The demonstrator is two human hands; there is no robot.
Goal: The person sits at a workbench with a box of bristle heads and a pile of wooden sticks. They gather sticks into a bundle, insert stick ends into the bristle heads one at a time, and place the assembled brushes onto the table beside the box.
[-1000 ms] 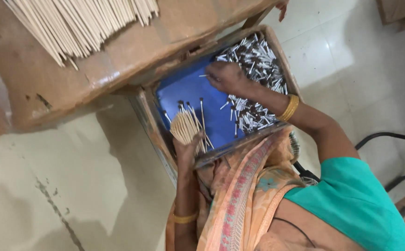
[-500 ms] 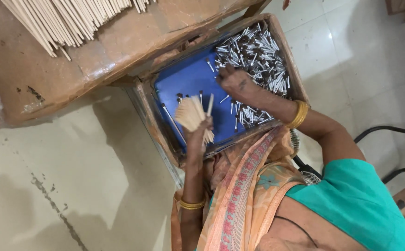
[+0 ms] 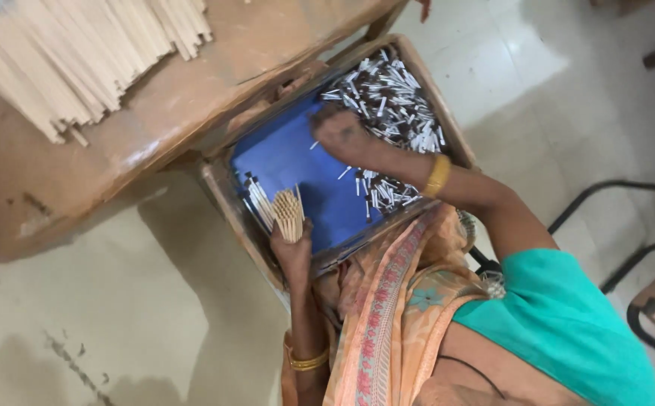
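Stick bundle (image 3: 289,214) gripped in left hand (image 3: 294,252); right hand (image 3: 340,135) apart, over tray (image 3: 282,162).

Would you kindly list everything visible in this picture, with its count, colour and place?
bundle of thin sticks: one bundle, pale tan, held upright over the tray's near left corner
tray: one, wooden rim with blue lining, centre of view
short tipped sticks: too many to count, pale with dark ends, heaped in the tray's far right part
long sticks: a large pile, pale, on the table at top left
table: one, brown, worn, across the top
floor: pale tiles, below and right
chair frame: dark metal, partly seen at the right edge
bangles: gold, one on each wrist
left hand: grips the bundle
right hand: spread on the tray among the short sticks
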